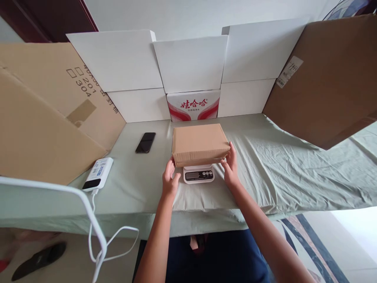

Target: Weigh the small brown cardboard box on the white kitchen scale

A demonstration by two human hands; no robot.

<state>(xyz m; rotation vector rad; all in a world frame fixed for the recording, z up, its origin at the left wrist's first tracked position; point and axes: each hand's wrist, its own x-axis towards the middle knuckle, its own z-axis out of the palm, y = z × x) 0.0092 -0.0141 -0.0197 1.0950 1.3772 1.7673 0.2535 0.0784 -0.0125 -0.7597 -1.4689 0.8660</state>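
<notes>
A closed brown cardboard box (pixel 200 143) sits over a small white kitchen scale (pixel 199 175), hiding most of its platform. Only the scale's front shows, with a dark display and round buttons. At the box's near left corner, my left hand (pixel 171 177) has its fingers against the side, thumb apart from the box. My right hand (pixel 231 165) grips the near right corner, fingers along the side and thumb by the lower front edge. Between them the two hands hold the box. Whether it rests fully on the scale, I cannot tell.
A black phone (pixel 145 142) and a white power bank (pixel 98 174) with a white cable lie left on the green cloth (pixel 141 177). White boxes (pixel 191 65) line the back. Large cardboard panels stand left (pixel 44 110) and right (pixel 330 74). A white tube (pixel 73 191) curves in front left.
</notes>
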